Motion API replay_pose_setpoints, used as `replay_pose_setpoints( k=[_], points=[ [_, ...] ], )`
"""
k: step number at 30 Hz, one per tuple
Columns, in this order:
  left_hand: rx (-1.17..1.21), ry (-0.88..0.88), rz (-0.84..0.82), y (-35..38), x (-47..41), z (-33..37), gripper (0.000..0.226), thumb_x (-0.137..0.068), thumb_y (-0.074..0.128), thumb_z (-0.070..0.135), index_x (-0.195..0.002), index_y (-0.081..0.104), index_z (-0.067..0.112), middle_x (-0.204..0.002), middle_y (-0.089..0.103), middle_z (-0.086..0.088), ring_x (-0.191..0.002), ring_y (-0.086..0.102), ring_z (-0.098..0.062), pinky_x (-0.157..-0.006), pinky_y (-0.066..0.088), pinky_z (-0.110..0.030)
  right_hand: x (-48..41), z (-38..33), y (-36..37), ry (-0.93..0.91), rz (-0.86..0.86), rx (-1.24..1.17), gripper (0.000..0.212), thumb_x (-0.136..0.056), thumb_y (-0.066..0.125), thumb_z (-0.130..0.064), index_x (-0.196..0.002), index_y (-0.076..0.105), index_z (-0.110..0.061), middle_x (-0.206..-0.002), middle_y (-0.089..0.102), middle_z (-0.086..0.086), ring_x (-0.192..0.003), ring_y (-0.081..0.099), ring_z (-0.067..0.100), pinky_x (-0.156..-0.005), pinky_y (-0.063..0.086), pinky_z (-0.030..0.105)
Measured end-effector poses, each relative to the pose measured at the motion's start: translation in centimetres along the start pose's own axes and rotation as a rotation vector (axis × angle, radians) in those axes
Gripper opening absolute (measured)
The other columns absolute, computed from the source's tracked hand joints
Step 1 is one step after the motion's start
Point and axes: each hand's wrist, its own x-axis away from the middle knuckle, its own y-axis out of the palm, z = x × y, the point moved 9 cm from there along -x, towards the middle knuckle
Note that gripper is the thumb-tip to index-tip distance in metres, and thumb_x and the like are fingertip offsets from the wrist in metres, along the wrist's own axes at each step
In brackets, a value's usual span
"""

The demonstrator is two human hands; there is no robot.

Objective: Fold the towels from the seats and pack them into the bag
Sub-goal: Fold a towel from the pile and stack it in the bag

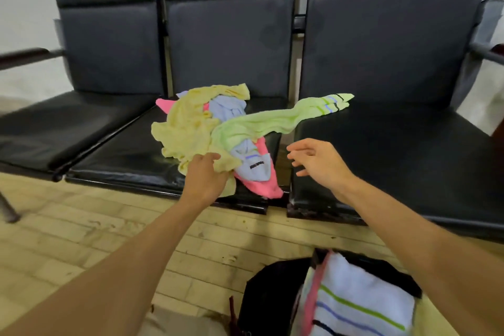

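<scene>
A heap of crumpled towels lies on the middle black seat: a yellow towel, a light blue towel, a pink towel and a long green towel that stretches onto the right seat. My left hand grips the near edge of the yellow towel. My right hand hovers over the gap between the seats, fingers spread, holding nothing. A black bag stands on the floor at the bottom, with folded towels inside; a white striped towel lies on top.
Three joined black padded seats with tall backrests fill the view; the right seat bears only the green towel's end. An armrest juts out at far left, another at far right. Worn wooden floorboards run between seats and bag.
</scene>
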Motion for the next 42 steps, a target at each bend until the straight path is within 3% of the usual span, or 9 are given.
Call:
replay_pose_setpoints(
  k=[3,11,16,21,26,31,35,37,42],
  points=[
    [-0.191,0.047,-0.066,1.2,-0.8,-1.6,0.052,-0.088,0.066,0.025,-0.136,0.051,0.01,-0.133,0.046,-0.017,-0.124,0.042,-0.034,-0.103,0.034,-0.035,-1.5,0.6,3.1,-0.001,-0.044,-0.003,0.015,-0.095,0.057,-0.013,-0.105,0.068,-0.018,-0.105,0.069,0.005,-0.094,0.065,0.015,-0.076,0.057,0.031],
    [-0.328,0.078,0.198,-0.4,-1.2,-1.5,0.023,-0.094,0.057,0.023,-0.109,0.07,0.011,-0.107,0.062,-0.011,-0.104,0.053,-0.031,-0.089,0.04,-0.039,-1.9,1.9,6.4,-0.002,-0.108,0.025,0.021,-0.09,0.059,-0.014,-0.091,0.069,-0.033,-0.096,0.071,-0.002,-0.088,0.069,0.021,-0.085,0.057,0.047],
    [0.093,-0.109,0.335,-2.6,-0.7,-1.6,0.012,-0.096,0.054,0.025,-0.093,0.063,0.017,-0.085,0.062,0.006,-0.088,0.057,-0.025,-0.093,0.043,-0.044,-1.6,1.3,6.1,0.009,-0.138,0.05,0.021,-0.091,0.057,-0.012,-0.092,0.068,-0.031,-0.093,0.071,0.0,-0.087,0.069,0.029,-0.084,0.057,0.047],
    [0.643,-0.228,0.474,-4.7,0.9,-0.8,0.015,-0.101,0.036,0.018,-0.101,0.05,0.014,-0.081,0.05,0.003,-0.073,0.047,-0.016,-0.061,0.039,-0.03,-1.9,-1.7,6.2,-0.052,-0.132,0.058,0.018,-0.096,0.054,-0.012,-0.107,0.069,-0.012,-0.097,0.069,0.002,-0.078,0.065,0.013,-0.078,0.058,0.031],
    [1.04,-0.154,0.31,-4.6,1.2,2.0,0.027,-0.1,0.035,0.013,-0.093,0.06,0.022,-0.101,0.063,-0.007,-0.092,0.059,-0.023,-0.087,0.051,-0.042,-1.5,-3.2,10.0,0.289,-0.291,-0.401,0.036,-0.103,0.045,-0.029,-0.117,0.06,0.001,-0.111,0.068,0.019,-0.094,0.068,0.028,-0.075,0.058,0.034],
    [1.233,-0.034,-0.075,-3.5,2.6,5.8,0.03,-0.098,0.033,0.003,-0.107,0.061,0.005,-0.105,0.065,-0.013,-0.089,0.062,-0.023,-0.079,0.053,-0.032,-2.2,-5.2,11.0,0.424,-0.367,-0.782,0.053,-0.101,0.037,-0.051,-0.127,0.058,-0.01,-0.113,0.067,0.013,-0.099,0.064,0.027,-0.083,0.054,0.04],
    [1.176,-0.042,-0.181,-2.7,3.2,6.8,0.031,-0.1,0.036,0.01,-0.117,0.06,0.003,-0.116,0.065,-0.014,-0.103,0.063,-0.025,-0.09,0.051,-0.033,-3.1,-5.6,9.1,0.415,-0.288,-0.748,0.035,-0.1,0.049,-0.024,-0.13,0.056,-0.008,-0.1,0.066,0.009,-0.091,0.064,0.022,-0.083,0.053,0.035],
    [1.201,-0.051,-0.2,-2.4,3.6,7.3,0.032,-0.098,0.037,0.013,-0.116,0.061,0.001,-0.119,0.065,-0.016,-0.114,0.06,-0.029,-0.101,0.047,-0.04,-3.3,-5.2,7.7,0.399,-0.22,-0.703,0.035,-0.098,0.053,-0.016,-0.132,0.055,-0.006,-0.111,0.065,0.011,-0.098,0.063,0.025,-0.086,0.052,0.04],
    [1.18,-0.179,-0.036,-2.4,3.4,7.0,0.035,-0.095,0.033,0.022,-0.103,0.062,0.003,-0.091,0.067,-0.016,-0.087,0.064,-0.029,-0.079,0.051,-0.038,-2.8,-7.9,2.7,0.205,-0.171,-0.714,0.029,-0.099,0.048,-0.009,-0.126,0.058,-0.009,-0.121,0.066,0.015,-0.107,0.065,0.032,-0.085,0.053,0.046]
  ],
)
